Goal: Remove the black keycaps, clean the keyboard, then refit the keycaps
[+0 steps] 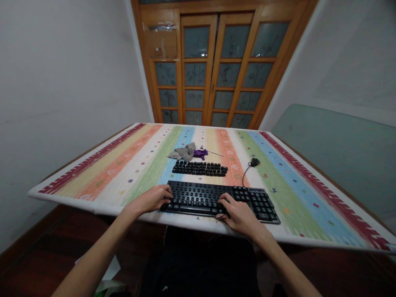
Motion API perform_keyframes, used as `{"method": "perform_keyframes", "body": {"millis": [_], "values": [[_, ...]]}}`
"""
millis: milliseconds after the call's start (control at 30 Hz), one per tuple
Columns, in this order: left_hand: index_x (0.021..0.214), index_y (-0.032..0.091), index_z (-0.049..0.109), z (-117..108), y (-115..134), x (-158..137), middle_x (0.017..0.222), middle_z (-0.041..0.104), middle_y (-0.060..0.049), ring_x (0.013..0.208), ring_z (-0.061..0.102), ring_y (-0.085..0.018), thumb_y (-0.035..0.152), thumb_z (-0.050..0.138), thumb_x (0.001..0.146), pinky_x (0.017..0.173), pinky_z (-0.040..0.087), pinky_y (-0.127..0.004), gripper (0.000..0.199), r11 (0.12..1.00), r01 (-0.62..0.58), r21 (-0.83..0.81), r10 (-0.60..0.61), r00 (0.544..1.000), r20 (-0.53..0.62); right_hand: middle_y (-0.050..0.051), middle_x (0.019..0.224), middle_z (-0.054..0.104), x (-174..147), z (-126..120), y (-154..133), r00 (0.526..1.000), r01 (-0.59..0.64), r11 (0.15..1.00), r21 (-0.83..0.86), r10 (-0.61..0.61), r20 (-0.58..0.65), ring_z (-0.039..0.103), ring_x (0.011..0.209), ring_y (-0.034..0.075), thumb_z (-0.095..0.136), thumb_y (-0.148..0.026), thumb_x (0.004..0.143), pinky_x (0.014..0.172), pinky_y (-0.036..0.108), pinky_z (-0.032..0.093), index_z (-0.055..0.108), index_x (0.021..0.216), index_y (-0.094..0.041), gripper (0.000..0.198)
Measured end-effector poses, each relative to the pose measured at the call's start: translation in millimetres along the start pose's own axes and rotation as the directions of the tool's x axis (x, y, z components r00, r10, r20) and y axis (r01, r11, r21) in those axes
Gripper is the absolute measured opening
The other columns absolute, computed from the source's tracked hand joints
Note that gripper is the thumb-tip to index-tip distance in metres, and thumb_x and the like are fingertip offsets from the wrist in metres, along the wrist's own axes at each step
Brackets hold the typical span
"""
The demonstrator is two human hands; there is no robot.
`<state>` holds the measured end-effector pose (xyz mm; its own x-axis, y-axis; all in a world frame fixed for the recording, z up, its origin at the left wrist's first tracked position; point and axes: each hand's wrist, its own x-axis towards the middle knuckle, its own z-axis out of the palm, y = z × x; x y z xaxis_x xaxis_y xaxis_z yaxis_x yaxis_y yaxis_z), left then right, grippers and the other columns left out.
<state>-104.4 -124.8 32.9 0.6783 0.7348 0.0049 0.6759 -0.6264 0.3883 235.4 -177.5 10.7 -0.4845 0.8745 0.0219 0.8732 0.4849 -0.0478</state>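
Note:
A black keyboard (198,194) lies near the table's front edge, with bare switch posts where keycaps are off in its upper left rows. Keycaps remain along its bottom rows and on the number pad. At its left end, my left hand (160,195) has curled fingers gripping the edge. Over the lower right of the main keys sits my right hand (237,211), fingers bent and drawn together. By its thumb shows a small thin brownish thing (220,217), too small to name. Loose black keycaps (199,168) stand in rows just beyond the keyboard.
A grey cloth (185,152) and a purple cloth (201,154) lie behind the keycaps, with a thin rod (215,154) beside them. The coiled keyboard cable (254,162) rests at the right. A striped tablecloth (148,165) covers the table.

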Motion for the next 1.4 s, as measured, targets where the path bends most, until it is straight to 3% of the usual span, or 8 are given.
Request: {"method": "perform_keyframes", "body": {"millis": [233,367,533,833,1067,1233,1400], "values": [[0.086,0.016,0.067,-4,10,-3,0.095,0.065,-0.007,0.089,0.064,-0.019,0.01,0.05,0.089,0.08,0.05,-0.027,0.019,0.983,-0.101,0.152,0.086,0.991,0.105,0.011,0.124,0.057,-6,5,3,1.0,-0.017,0.999,0.045,0.018,-0.007,0.067,0.084,0.022,0.057,-0.039,0.093,0.071,0.033,0.05,0.058,0.116,-0.017,0.032],[0.099,0.014,0.062,7,10,-14,0.104,0.065,-0.01,0.1,0.063,-0.022,0.01,0.044,0.091,0.088,0.051,-0.032,0.02,0.95,-0.13,0.283,0.123,0.992,0.04,0.011,0.125,0.056,-7,8,2,0.999,-0.027,0.998,0.062,0.028,-0.017,0.067,0.083,0.022,0.057,-0.039,0.093,0.069,0.033,0.049,0.057,0.117,-0.017,0.032],[0.125,0.01,0.051,29,-1,-25,0.129,0.059,-0.015,0.127,0.053,-0.024,-0.002,0.038,0.078,0.104,0.047,-0.037,0.05,0.864,-0.182,0.469,0.213,0.977,-0.015,0.011,0.125,0.055,-7,9,0,0.999,-0.035,0.997,0.063,0.037,-0.019,0.067,0.084,0.022,0.059,-0.037,0.092,0.068,0.032,0.048,0.057,0.115,-0.017,0.031],[0.121,0.012,0.049,30,9,-25,0.119,0.063,-0.014,0.118,0.058,-0.023,-0.002,0.031,0.079,0.103,0.049,-0.037,0.048,0.795,-0.168,0.584,0.242,0.969,-0.051,0.011,0.125,0.055,-6,11,-2,0.998,-0.059,0.997,0.052,0.06,-0.028,0.066,0.079,0.02,0.059,-0.033,0.091,0.066,0.031,0.046,0.058,0.116,-0.016,0.03],[0.119,0.013,0.05,30,7,-25,0.119,0.061,-0.012,0.118,0.055,-0.022,-0.002,0.034,0.081,0.101,0.048,-0.036,0.043,0.852,-0.144,0.503,0.199,0.978,-0.057,0.011,0.125,0.055,-7,8,-4,0.997,-0.072,0.997,0.042,0.072,-0.01,0.066,0.08,0.02,0.059,-0.032,0.091,0.067,0.031,0.046,0.058,0.115,-0.016,0.029],[0.107,0.015,0.057,19,1,-22,0.109,0.062,-0.009,0.101,0.061,-0.019,0.002,0.04,0.086,0.089,0.052,-0.03,0.03,0.969,-0.114,0.219,0.127,0.991,-0.045,0.011,0.121,0.057,-1,-7,-3,1.0,-0.01,0.997,0.071,0.011,-0.006,0.066,0.087,0.023,0.059,-0.04,0.091,0.073,0.033,0.048,0.061,0.112,-0.016,0.031],[0.107,0.018,0.066,9,-6,-25,0.113,0.063,-0.009,0.103,0.062,-0.018,0.005,0.044,0.088,0.091,0.051,-0.031,0.032,0.992,-0.128,0.001,0.128,0.99,-0.055,0.01,0.118,0.058,21,-21,-32,0.994,0.096,0.983,0.159,-0.086,-0.065,0.065,0.089,0.021,0.049,-0.042,0.097,0.073,0.031,0.048,0.063,0.115,-0.019,0.032]]}}
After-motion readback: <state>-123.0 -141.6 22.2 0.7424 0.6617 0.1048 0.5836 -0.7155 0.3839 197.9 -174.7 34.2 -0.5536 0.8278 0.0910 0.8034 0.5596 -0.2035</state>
